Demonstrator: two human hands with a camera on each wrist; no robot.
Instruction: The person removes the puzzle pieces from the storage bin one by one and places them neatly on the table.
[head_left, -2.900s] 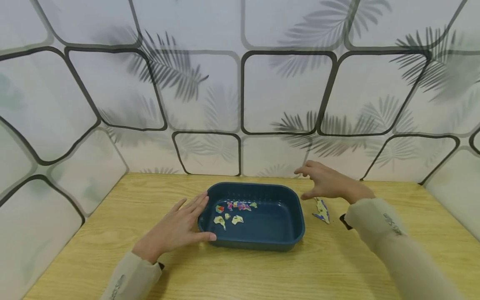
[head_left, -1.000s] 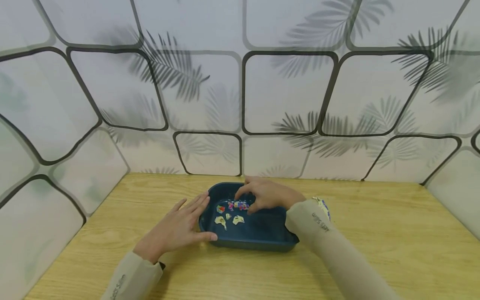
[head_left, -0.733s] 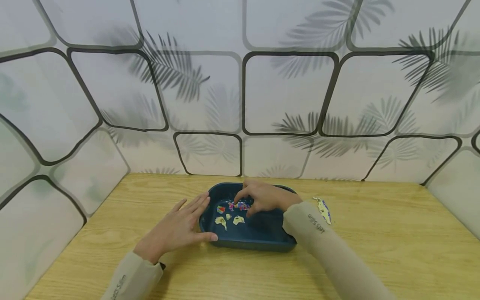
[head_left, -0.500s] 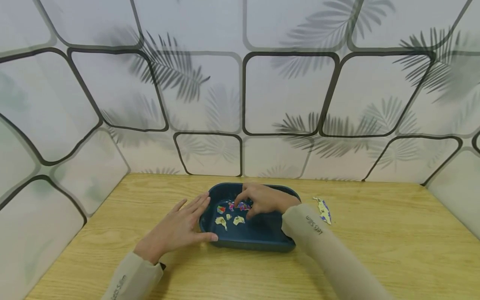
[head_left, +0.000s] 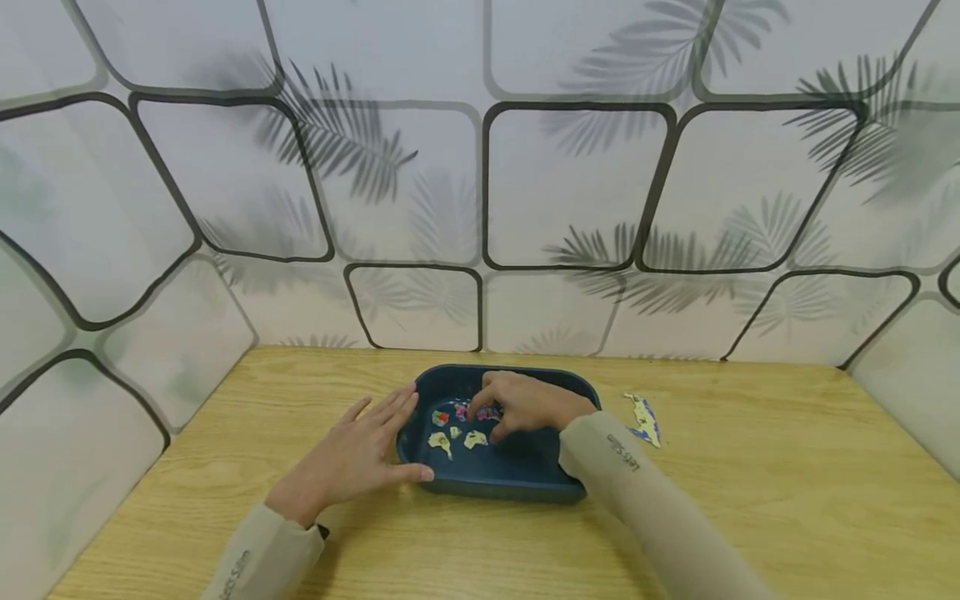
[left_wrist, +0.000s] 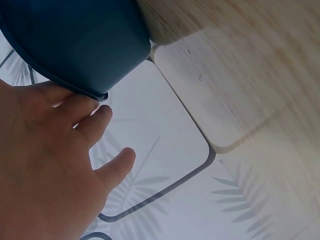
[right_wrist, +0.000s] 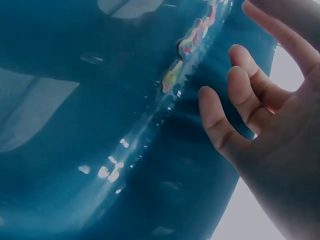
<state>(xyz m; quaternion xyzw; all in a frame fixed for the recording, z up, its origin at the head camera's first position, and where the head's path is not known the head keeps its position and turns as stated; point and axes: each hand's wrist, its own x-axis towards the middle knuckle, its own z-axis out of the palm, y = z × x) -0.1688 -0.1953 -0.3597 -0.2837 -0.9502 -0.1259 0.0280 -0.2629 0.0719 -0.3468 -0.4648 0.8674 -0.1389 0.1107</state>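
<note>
A dark blue rectangular basin (head_left: 517, 493) stands on the table, several small flat cut-out pieces lying in its left half. My left hand (head_left: 358, 457) rests against its left side, fingers straight on the rim and thumb at the front corner. Over the basin reaches my right hand (head_left: 528, 402), index finger and thumb bent and apart around a row of pink and blue pieces (head_left: 489, 413), partly hidden by the hand. In the right wrist view its other fingers (right_wrist: 212, 110) are loosely bent with nothing between them. Nearby lie a red-green piece (head_left: 439, 418) and a cream piece (head_left: 475, 439).
A long cream and blue cut-out piece (head_left: 645, 421) lies on the wooden table (head_left: 750, 483) right of the basin. Behind the table rises a wall (head_left: 420, 304) patterned with leaves and dark outlines. Shiny spots glint along the basin's inside.
My right hand has moved left, from beside the long cut-out piece into the basin, then sunk slightly lower over the pink and blue pieces. My left hand has stayed at the rim.
</note>
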